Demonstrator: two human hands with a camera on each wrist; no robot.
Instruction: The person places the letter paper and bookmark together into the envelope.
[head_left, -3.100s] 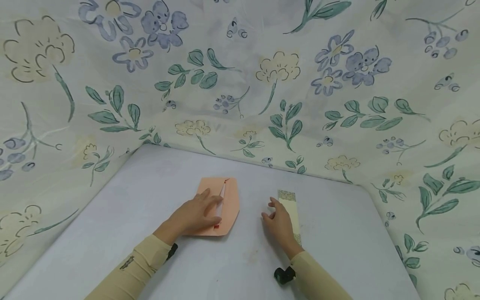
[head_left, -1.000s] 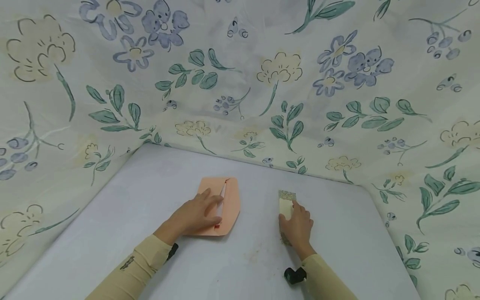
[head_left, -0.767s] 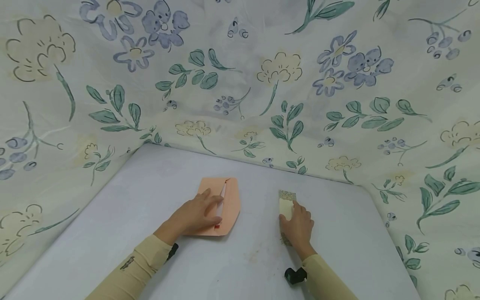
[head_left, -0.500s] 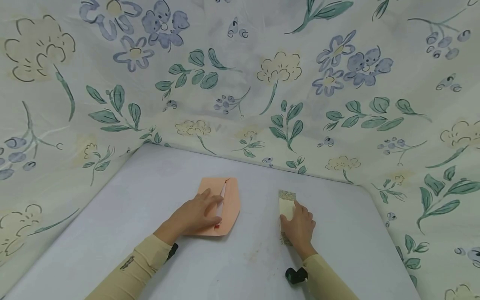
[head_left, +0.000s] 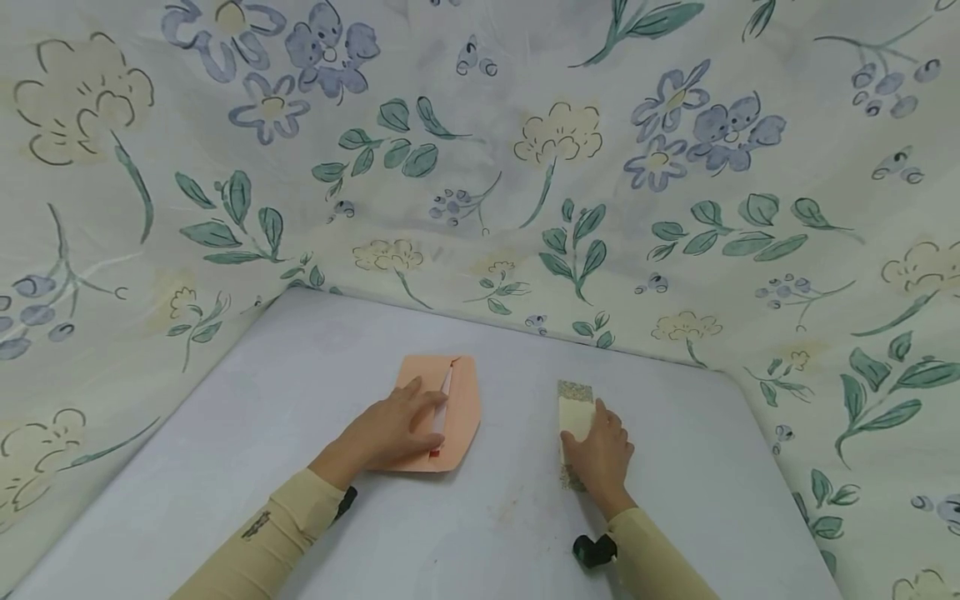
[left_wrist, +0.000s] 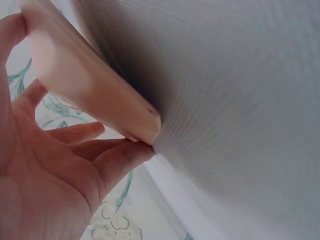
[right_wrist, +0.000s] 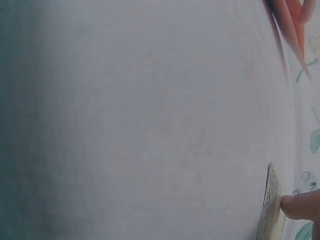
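Note:
A peach paper envelope lies on the white table. A narrow gap along it shows white inside, with a small red spot near the lower end. My left hand rests on the envelope, its fingers spread and fairly straight. In the left wrist view, fingertips touch the envelope's edge. To the right lies a cream strip with speckled grey-green ends. My right hand spans the strip, thumb at its left side and bent fingers at its right. Only the thumb shows there in the right wrist view.
A white tabletop carries faint brownish smudges. Floral cloth hangs along the back and both sides. A dark camera mount sits under the right wrist; another shows by the left wrist.
My right hand has moved from the strip's left side onto it, thumb and fingers spanning it; lately it shifted slightly right. The left hand and envelope stay put.

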